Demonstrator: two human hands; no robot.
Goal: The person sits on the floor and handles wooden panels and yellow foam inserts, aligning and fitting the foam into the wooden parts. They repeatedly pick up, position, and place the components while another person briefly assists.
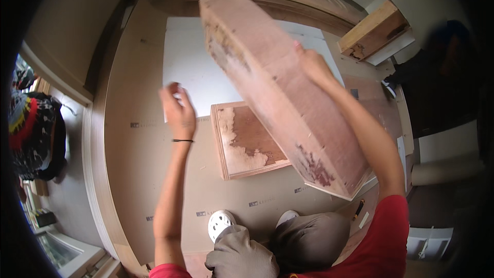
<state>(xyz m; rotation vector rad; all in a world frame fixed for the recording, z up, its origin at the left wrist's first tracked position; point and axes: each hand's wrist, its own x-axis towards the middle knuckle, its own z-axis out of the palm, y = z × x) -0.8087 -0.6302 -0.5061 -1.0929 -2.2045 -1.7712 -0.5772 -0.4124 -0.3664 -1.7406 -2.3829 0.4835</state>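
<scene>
A long, pale reddish wooden box (288,67) is tilted up diagonally in front of me, its narrow side marked by dark stains and worn patches. My right hand (314,67) grips it at its far right edge; part of the fingers is hidden. To the left, my left hand (178,107) is raised apart from the box, fingers loosely bent with a gap at the thumb and a dark band at the wrist. Partly covered by the tilted box, a shallow wooden drawer-like piece (221,141) with a peeling brown surface lies on the brown floor covering.
A white board (188,62) lies beyond my hands on the floor covering (134,175). Another stained wooden box (375,28) stands at the far right, near a person in dark clothes (437,67). An orange-and-black tool (358,209) lies near my right knee. Patterned bag-like bundle (38,136) at left.
</scene>
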